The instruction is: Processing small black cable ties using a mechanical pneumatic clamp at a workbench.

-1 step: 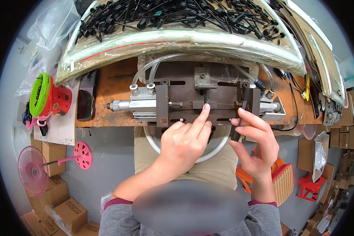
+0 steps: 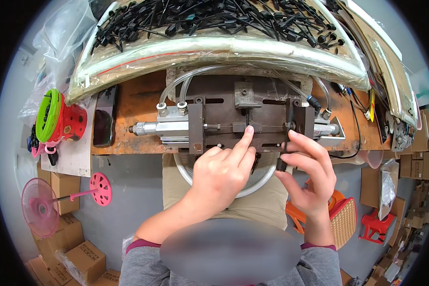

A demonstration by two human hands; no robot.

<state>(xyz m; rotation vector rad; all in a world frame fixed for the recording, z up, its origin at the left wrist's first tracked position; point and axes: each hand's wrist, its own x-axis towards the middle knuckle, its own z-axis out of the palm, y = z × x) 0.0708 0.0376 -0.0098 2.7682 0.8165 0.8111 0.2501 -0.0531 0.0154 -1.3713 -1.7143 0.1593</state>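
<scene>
A dark metal jig [image 2: 224, 121] with a silver air cylinder [image 2: 164, 127] and clear hoses sits on a rusty brown bench [image 2: 133, 109]. My left hand [image 2: 221, 174] has its other fingers curled and its index finger stretched out, the tip resting on a thin black part [image 2: 249, 119] in the jig's centre slot. Just right of it, my right hand [image 2: 307, 174] pinches a small black plastic piece [image 2: 281, 165] at the jig's lower right edge. A white round basin [image 2: 183, 168] lies on my lap under both hands.
A long tray wrapped in clear film [image 2: 214, 50] holds several black plastic parts behind the jig. A phone [image 2: 103, 121] and a red and green holder [image 2: 57, 119] lie to the left. Pink fan parts [image 2: 40, 207], cardboard boxes [image 2: 83, 257] and an orange stool [image 2: 341, 217] stand on the floor.
</scene>
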